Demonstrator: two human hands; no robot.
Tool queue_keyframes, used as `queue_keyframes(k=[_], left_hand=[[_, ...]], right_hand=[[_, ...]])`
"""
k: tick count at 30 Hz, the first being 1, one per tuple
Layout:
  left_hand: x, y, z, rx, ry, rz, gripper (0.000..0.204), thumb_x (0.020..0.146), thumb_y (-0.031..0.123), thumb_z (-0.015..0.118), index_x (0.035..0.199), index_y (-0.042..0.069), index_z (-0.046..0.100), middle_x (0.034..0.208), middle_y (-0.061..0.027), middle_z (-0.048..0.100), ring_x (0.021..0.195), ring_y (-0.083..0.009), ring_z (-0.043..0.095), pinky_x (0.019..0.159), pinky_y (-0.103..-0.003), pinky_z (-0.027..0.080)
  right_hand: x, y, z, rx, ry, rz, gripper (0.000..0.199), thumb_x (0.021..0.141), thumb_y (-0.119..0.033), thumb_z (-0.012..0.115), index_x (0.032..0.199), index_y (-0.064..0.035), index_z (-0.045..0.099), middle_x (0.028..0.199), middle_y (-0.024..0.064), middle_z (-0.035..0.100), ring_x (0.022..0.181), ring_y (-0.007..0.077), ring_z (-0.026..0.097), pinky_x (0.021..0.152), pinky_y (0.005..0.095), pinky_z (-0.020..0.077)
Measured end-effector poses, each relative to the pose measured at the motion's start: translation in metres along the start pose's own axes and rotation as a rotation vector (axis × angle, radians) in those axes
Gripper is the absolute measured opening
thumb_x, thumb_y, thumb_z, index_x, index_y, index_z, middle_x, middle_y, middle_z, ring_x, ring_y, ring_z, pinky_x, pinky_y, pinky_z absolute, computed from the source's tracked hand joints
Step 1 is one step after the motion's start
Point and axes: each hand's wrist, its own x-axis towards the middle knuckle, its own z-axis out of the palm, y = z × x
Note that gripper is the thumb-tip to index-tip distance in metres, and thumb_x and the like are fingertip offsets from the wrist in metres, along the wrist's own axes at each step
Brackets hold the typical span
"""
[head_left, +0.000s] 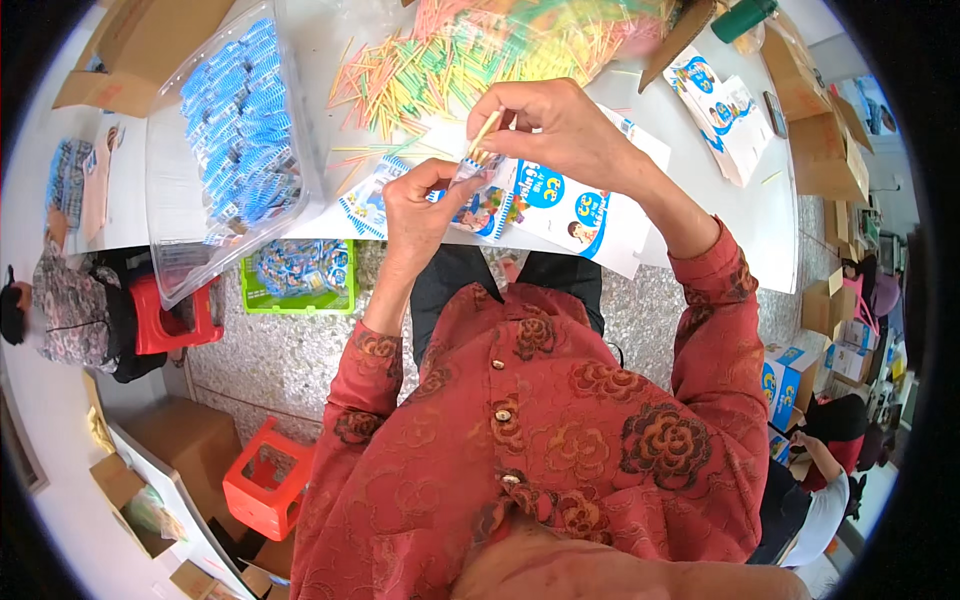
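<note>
My left hand is closed on a small clear packet with blue-and-white striped edges, at the near edge of the table. Between the fingers of my right hand are a few thin pale-yellow sticks, their lower ends at the packet's top. Whether they have entered it is hidden by my fingers. Another striped packet lies just left of my left hand. Under and right of the hands are flat white-and-blue printed card pieces. Beyond them spreads a pile of pink, yellow and green sticks.
A clear plastic bin with several blue packets stands at the left, overhanging the table edge. Below it is a green basket of packets. Folded cartons lie at the right. Red stools and other people are nearby.
</note>
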Motion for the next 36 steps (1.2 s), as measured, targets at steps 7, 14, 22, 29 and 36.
queue_keyframes(k=[7,14,22,29,36], left_hand=[[0.0,-0.004,0.004,-0.237,0.019,-0.091,0.013,0.079,0.004,0.069,0.09,-0.001,0.066,0.072,0.0015,0.063,0.061,-0.0009,0.052,0.053,-0.018,0.04],[0.0,0.002,0.003,-0.254,-0.021,-0.108,0.013,0.08,0.004,0.068,0.092,-0.001,0.065,0.074,0.0,0.064,0.062,-0.0018,0.052,0.053,-0.018,0.041],[0.004,0.018,0.011,-0.422,-0.042,-0.173,0.019,0.083,0.005,0.064,0.099,-0.004,0.061,0.083,-0.0043,0.066,0.067,-0.0044,0.057,0.058,-0.018,0.046],[0.002,0.019,0.026,-0.595,0.09,-0.256,0.018,0.09,0.013,0.058,0.098,-0.002,0.062,0.087,-0.0033,0.065,0.073,-0.0039,0.056,0.066,-0.02,0.045],[0.003,0.007,0.026,-0.75,0.182,-0.204,0.018,0.093,0.018,0.053,0.094,0.002,0.061,0.088,-0.0012,0.063,0.075,-0.0057,0.056,0.067,-0.021,0.046]], right_hand=[[0.008,0.004,0.005,-0.218,0.08,-0.059,0.015,0.078,-0.009,0.063,0.093,-0.0045,0.061,0.086,0.0038,0.063,0.079,0.0133,0.06,0.067,0.0259,0.0466],[0.009,0.004,0.011,-0.181,0.16,-0.27,0.03,0.084,-0.009,0.057,0.113,-0.0074,0.059,0.108,0.0083,0.061,0.109,0.0211,0.054,0.087,0.0323,0.0437],[0.013,0.027,0.008,0.029,0.057,-0.184,0.025,0.092,-0.008,0.045,0.113,-0.0015,0.057,0.103,0.0083,0.064,0.096,0.0164,0.06,0.085,0.0281,0.0455],[0.011,0.032,0.007,0.397,0.18,-0.114,0.029,0.096,-0.017,0.041,0.114,-0.0002,0.058,0.107,0.0081,0.063,0.103,0.0151,0.057,0.091,0.0287,0.0441],[-0.002,0.033,0.011,0.236,0.211,-0.074,0.035,0.097,-0.023,0.04,0.12,-0.0026,0.054,0.111,0.0066,0.062,0.104,0.0145,0.056,0.094,0.0301,0.041]])
